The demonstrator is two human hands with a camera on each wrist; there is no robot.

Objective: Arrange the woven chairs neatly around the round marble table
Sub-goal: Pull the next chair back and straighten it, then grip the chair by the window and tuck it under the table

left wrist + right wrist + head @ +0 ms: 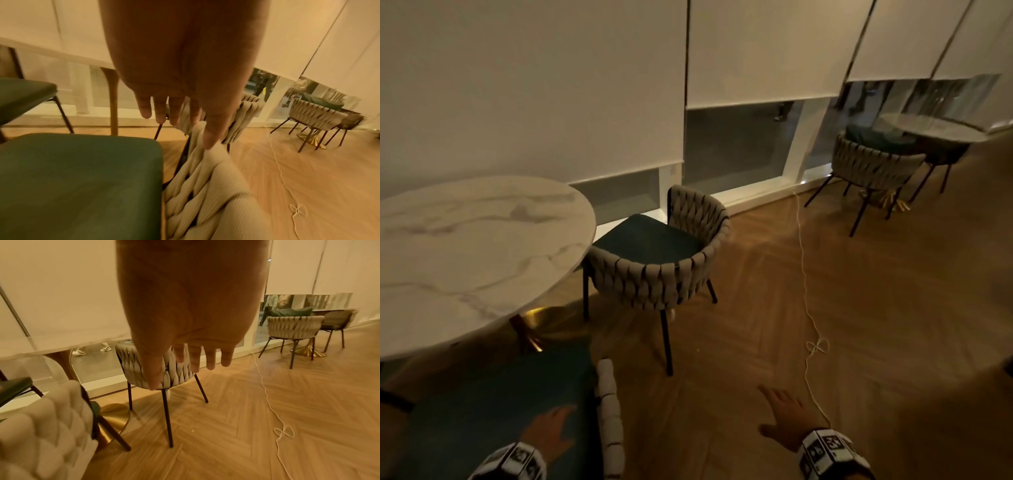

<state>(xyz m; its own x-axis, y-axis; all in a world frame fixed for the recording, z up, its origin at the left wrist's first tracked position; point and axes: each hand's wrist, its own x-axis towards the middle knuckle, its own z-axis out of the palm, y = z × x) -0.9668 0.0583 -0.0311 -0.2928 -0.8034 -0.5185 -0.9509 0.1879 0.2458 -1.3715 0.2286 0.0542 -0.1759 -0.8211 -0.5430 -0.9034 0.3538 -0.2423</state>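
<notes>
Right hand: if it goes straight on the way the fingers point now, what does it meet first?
Probably the woven chair tucked at the round marble table. The right hand is open, with bare floor between; depth is unclear, so it could pass beside it.

A thin white cord [802,253] trails across the herringbone wooden floor [859,308] (knotted into small loops), below pale roller blinds [763,51].

Head view looks down from above; both wrist views sit low, facing forward; all share the far woven chair [657,260] and cord [804,274].
</notes>
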